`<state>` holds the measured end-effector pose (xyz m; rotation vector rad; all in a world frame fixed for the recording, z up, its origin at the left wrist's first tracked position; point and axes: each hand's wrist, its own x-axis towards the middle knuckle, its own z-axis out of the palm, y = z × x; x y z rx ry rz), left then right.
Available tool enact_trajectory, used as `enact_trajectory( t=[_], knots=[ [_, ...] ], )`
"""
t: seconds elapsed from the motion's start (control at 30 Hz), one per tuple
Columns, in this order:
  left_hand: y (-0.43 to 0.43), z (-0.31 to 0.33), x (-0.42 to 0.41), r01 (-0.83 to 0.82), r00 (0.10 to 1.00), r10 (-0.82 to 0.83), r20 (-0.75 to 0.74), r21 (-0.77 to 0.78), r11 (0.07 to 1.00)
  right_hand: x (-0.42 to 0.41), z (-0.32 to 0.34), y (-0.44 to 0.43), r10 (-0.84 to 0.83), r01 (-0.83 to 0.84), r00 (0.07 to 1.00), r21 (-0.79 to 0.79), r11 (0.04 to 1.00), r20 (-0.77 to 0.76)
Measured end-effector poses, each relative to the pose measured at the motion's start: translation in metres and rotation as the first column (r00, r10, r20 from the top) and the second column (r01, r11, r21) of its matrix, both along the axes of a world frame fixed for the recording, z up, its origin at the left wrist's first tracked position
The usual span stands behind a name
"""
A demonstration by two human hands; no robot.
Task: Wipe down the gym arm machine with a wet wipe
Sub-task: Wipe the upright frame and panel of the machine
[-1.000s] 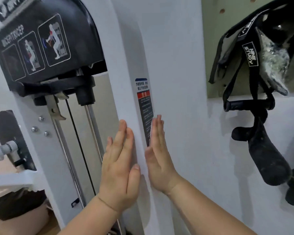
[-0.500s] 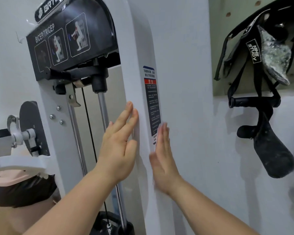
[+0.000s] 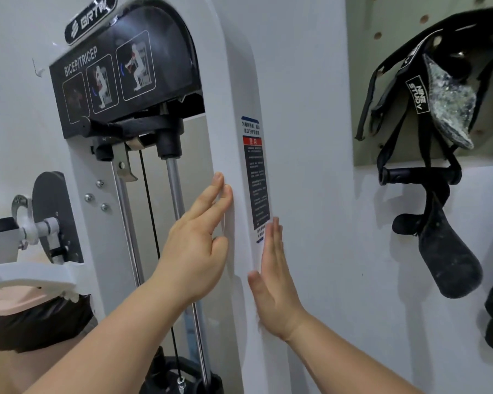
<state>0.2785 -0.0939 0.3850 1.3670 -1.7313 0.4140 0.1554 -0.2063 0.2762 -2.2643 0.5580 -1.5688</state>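
Note:
The white bicep/tricep machine [image 3: 234, 81] stands in front of me, its tall right upright carrying a warning sticker [image 3: 255, 177]. My left hand [image 3: 197, 245] lies flat with straight fingers against the inner front edge of that upright. My right hand [image 3: 273, 277] presses flat on the upright's outer side, fingertips at the sticker's lower end. A thin white sheet edge shows under my left fingers; whether it is the wipe I cannot tell.
Chrome guide rods [image 3: 177, 211] and a black cable run behind my left hand. Black straps and handles [image 3: 427, 177] hang on the pegboard wall at right. A pivot arm and pink pad [image 3: 17, 291] sit at left.
The view has shifted up and back, showing the machine's top label. Both hands stay flat on the upright; the left hand has slid a little higher along its edge.

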Motion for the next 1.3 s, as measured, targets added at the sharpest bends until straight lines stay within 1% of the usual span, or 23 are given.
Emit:
enact_trajectory(
  t=[0.07, 0.1, 0.13, 0.17, 0.23, 0.3, 0.37, 0.43, 0.5, 0.53, 0.6, 0.67, 0.77, 0.83, 0.9, 0.97, 1.03, 1.1, 1.17, 1.23, 1.3],
  knots=[
    [-0.001, -0.002, -0.003, -0.005, 1.000, 0.005, -0.008, -0.006, 1.000, 0.002, 0.020, -0.007, 0.029, -0.037, 0.997, 0.130, 0.991, 0.066],
    [-0.002, -0.004, -0.005, -0.005, 1.000, 0.004, -0.008, -0.012, 1.000, 0.004, 0.041, -0.009, 0.040, -0.060, 0.993, 0.178, 0.982, 0.112],
    [-0.003, -0.005, -0.006, -0.005, 1.000, 0.005, -0.004, -0.020, 1.000, 0.006, 0.063, -0.009, 0.040, -0.068, 0.988, 0.194, 0.979, 0.146],
    [-0.004, -0.005, -0.006, -0.006, 1.000, 0.006, 0.001, -0.024, 1.000, 0.008, 0.083, -0.006, 0.032, -0.060, 0.986, 0.172, 0.983, 0.163],
    [-0.003, -0.005, -0.005, -0.009, 1.000, 0.009, 0.006, -0.024, 1.000, 0.012, 0.102, 0.003, 0.022, -0.033, 0.986, 0.065, 0.997, 0.164],
    [-0.003, -0.006, -0.003, 0.001, 1.000, -0.001, 0.013, -0.034, 0.999, 0.014, 0.087, 0.015, 0.019, -0.011, 0.989, -0.060, 0.998, 0.146],
    [-0.006, -0.008, -0.003, 0.007, 1.000, -0.006, 0.018, -0.050, 0.999, 0.014, 0.045, 0.023, 0.004, 0.011, 0.994, -0.138, 0.990, 0.110],
    [-0.009, -0.010, -0.006, -0.009, 1.000, 0.011, 0.025, -0.053, 0.999, 0.013, -0.011, 0.027, -0.012, 0.021, 0.996, -0.107, 0.994, 0.083],
    [-0.010, -0.010, -0.006, -0.034, 0.999, 0.036, 0.040, -0.053, 0.998, 0.011, -0.057, 0.028, -0.031, 0.030, 0.997, 0.010, 0.999, 0.075],
    [-0.011, -0.010, -0.005, -0.050, 0.997, 0.054, 0.059, -0.060, 0.997, 0.011, -0.070, 0.027, -0.041, 0.035, 0.996, 0.067, 0.997, 0.082],
    [-0.011, -0.010, -0.004, -0.083, 0.990, 0.092, 0.110, -0.083, 0.993, 0.012, -0.069, 0.023, -0.045, 0.025, 0.992, 0.168, 0.986, 0.119],
    [-0.012, -0.013, -0.003, -0.120, 0.982, 0.134, 0.135, -0.108, 0.987, 0.016, -0.040, 0.021, -0.038, -0.006, 0.983, 0.238, 0.971, 0.181],
    [-0.008, -0.031, -0.003, -0.152, 0.981, 0.167, 0.099, -0.144, 0.978, 0.022, 0.012, 0.021, -0.035, -0.022, 0.970, 0.233, 0.972, 0.240],
    [-0.003, -0.054, -0.001, -0.150, 0.984, 0.161, 0.075, -0.141, 0.979, 0.025, 0.020, 0.025, -0.035, -0.012, 0.969, 0.190, 0.982, 0.243],
    [0.002, -0.087, 0.001, -0.146, 0.986, 0.154, 0.069, -0.109, 0.983, 0.024, -0.002, 0.029, -0.045, 0.018, 0.977, 0.129, 0.992, 0.210],
    [0.008, -0.119, 0.002, -0.140, 0.986, 0.145, 0.077, -0.066, 0.988, 0.023, -0.045, 0.034, -0.062, 0.038, 0.984, 0.142, 0.989, 0.170],
    [0.012, -0.150, 0.002, -0.130, 0.985, 0.131, 0.115, -0.011, 0.991, 0.019, -0.095, 0.037, -0.072, 0.033, 0.987, 0.256, 0.966, 0.145],
    [0.016, -0.173, 0.000, -0.111, 0.982, 0.102, 0.159, 0.047, 0.993, 0.015, -0.131, 0.039, -0.082, 0.030, 0.989, 0.384, 0.923, 0.120],
    [0.018, -0.189, -0.003, -0.099, 0.979, 0.081, 0.189, 0.087, 0.991, 0.013, -0.140, 0.037, -0.083, 0.019, 0.990, 0.480, 0.877, 0.111],
    [0.018, -0.197, -0.006, -0.097, 0.980, 0.078, 0.184, 0.097, 0.991, 0.014, -0.124, 0.036, -0.076, -0.012, 0.987, 0.534, 0.845, 0.142],
    [0.017, -0.201, -0.008, -0.096, 0.984, 0.081, 0.158, 0.086, 0.992, 0.018, -0.106, 0.039, -0.067, -0.035, 0.980, 0.494, 0.868, 0.188]
  ],
)
